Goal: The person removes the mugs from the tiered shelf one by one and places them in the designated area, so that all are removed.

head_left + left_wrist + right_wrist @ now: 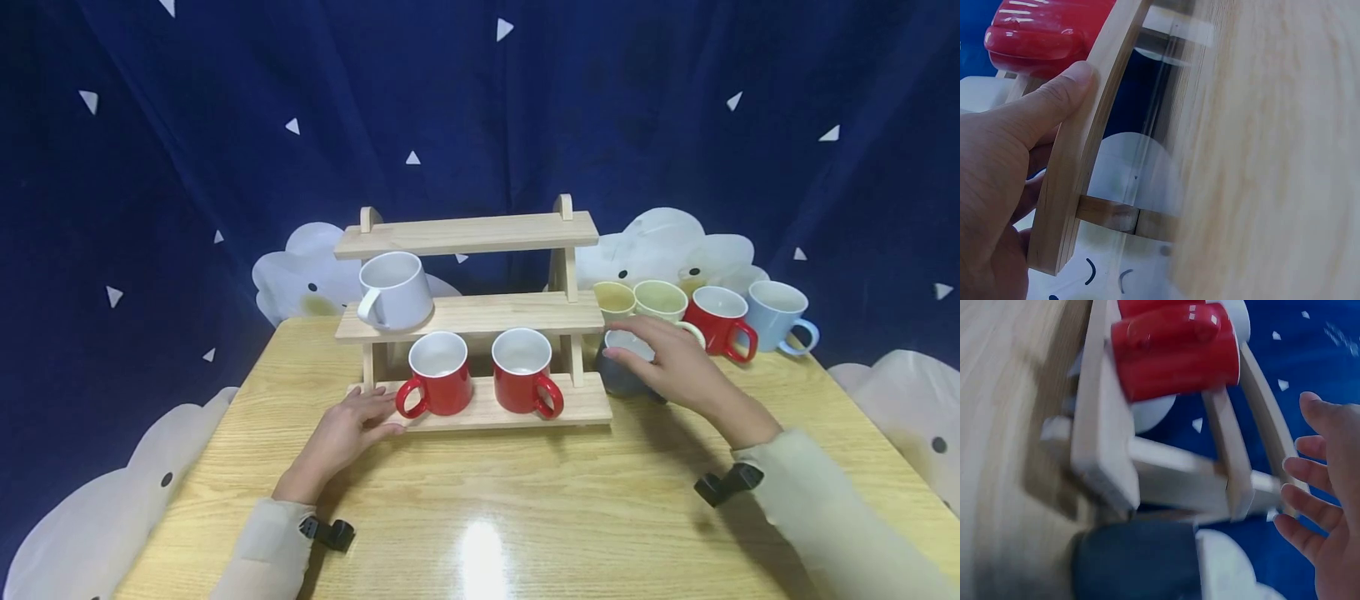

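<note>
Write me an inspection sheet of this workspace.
Surface: light wood-grain table, bright glare patch at front.
Job's things: pale wooden three-tier rack, with a white mug on the middle shelf and two glossy red mugs on the bottom shelf; right of it, a dark grey-blue mug, then yellow mug, pale green mug, red mug and light blue mug behind.
Clutter: nothing seen.
Grips: left hand holds the bottom shelf's left end; right hand is at the dark grey-blue mug, contact unclear.
Cables: nothing seen.
Surroundings: dark blue curtain with white triangles and cloud shapes.

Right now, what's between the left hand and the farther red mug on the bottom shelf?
The nearer red mug, standing on that same bottom shelf; the head view shows it.
</note>
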Action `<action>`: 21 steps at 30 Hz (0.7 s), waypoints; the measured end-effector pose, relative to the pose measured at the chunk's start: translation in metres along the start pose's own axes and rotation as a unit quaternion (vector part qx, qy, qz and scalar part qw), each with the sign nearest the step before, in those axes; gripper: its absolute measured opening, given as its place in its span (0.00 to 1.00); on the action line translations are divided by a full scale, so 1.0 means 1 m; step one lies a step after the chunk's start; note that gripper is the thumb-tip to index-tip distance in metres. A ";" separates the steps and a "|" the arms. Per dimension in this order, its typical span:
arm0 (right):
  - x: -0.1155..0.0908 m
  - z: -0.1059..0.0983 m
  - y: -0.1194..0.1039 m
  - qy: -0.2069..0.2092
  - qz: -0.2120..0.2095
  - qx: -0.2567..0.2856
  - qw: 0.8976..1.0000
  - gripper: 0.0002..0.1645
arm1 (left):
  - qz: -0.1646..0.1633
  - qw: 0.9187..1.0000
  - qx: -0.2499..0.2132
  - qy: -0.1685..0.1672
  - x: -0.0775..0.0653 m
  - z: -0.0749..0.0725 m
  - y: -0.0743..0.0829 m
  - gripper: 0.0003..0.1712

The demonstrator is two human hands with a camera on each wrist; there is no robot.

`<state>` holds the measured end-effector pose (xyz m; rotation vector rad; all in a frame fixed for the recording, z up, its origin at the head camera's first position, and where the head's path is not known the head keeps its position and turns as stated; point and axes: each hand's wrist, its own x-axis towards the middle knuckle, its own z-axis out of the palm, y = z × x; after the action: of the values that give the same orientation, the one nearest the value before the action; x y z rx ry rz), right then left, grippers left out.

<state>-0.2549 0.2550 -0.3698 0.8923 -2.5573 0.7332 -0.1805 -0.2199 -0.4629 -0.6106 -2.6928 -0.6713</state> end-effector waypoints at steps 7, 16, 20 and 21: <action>0.028 0.003 -0.033 -0.036 -0.066 -0.008 0.997 0.26 | -0.009 1.000 -0.002 -0.010 0.000 0.000 0.000 0.28; 0.054 0.016 -0.069 -0.071 -0.112 0.009 0.991 0.28 | -0.015 1.000 0.001 -0.016 0.000 -0.002 0.001 0.29; 0.066 0.023 -0.082 -0.075 -0.137 0.007 0.988 0.29 | -0.017 1.000 0.001 -0.016 0.000 -0.002 0.001 0.30; 0.069 0.025 -0.085 -0.077 -0.143 0.006 0.987 0.29 | -0.017 1.000 0.002 -0.015 0.000 -0.001 0.001 0.30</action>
<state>-0.2551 0.1509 -0.3276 1.3331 -2.4770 0.6148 -0.1801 -0.2199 -0.4614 -0.5810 -2.7374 -0.6703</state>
